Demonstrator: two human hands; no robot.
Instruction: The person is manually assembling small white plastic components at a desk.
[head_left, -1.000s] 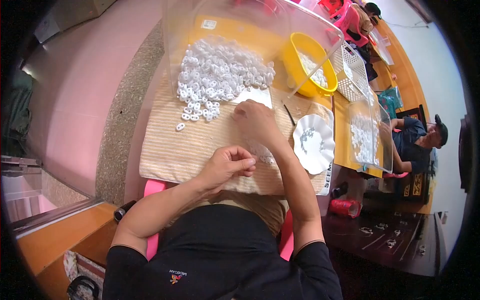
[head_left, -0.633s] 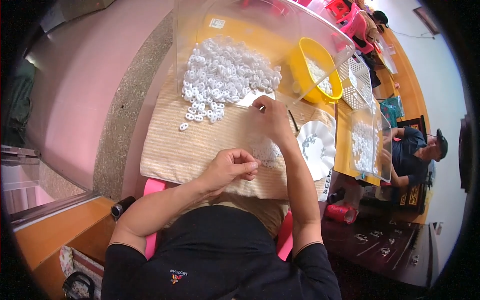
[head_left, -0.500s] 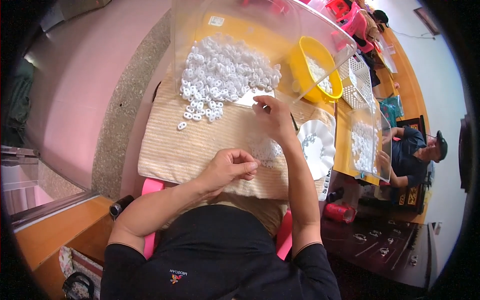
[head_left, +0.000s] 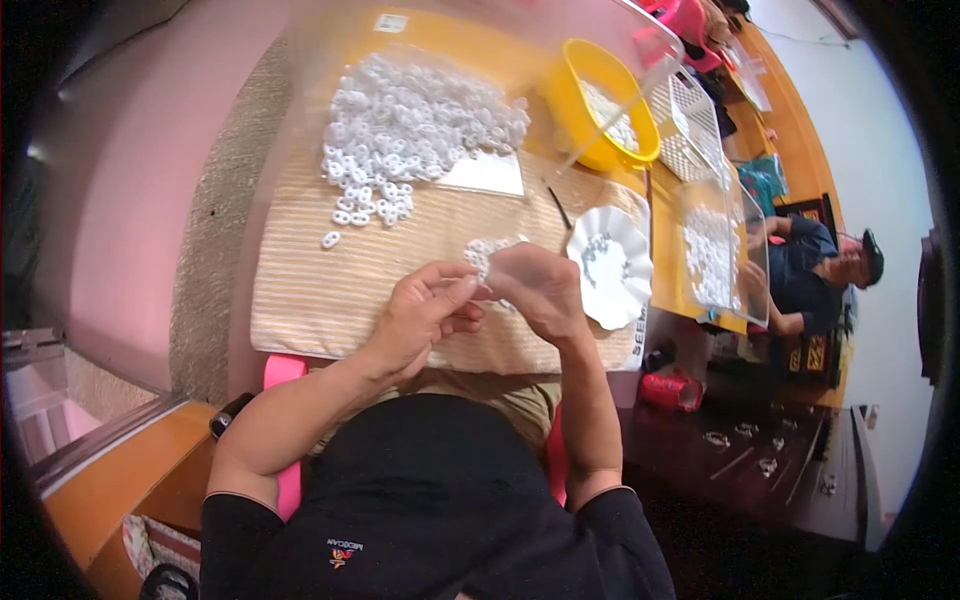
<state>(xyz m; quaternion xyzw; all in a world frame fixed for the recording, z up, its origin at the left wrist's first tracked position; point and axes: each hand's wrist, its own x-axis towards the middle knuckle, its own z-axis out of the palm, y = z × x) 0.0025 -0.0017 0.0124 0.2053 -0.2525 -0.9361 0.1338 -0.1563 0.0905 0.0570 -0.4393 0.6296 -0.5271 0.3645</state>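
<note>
My left hand (head_left: 425, 310) is closed in a pinch, with a tiny white bit just showing at its fingertips; its kind is too small to make out. Against those fingertips comes my right hand (head_left: 545, 290), blurred, its fingers drawn together and partly hidden behind its own back. Just beyond the hands, a cluster of small white pieces (head_left: 478, 250) lies on the striped towel (head_left: 300, 290). Farther off is a heap of white two-holed plastic pieces (head_left: 410, 125), a few of them loose at its near side. A scalloped white dish (head_left: 632, 285) with small grey parts stands right of my right hand.
A thin black tool (head_left: 557, 208) lies beside the dish. The clear bin (head_left: 590, 150) around the heap has a white card (head_left: 490, 174) at its near edge. At right stand a yellow basin (head_left: 567, 95), a white basket (head_left: 690, 130) and another person (head_left: 810, 270) with a clear bin.
My right hand has come back from the heap's near edge to meet my left fingertips. The whole view has shifted slightly, moving the table up and left in the picture.
</note>
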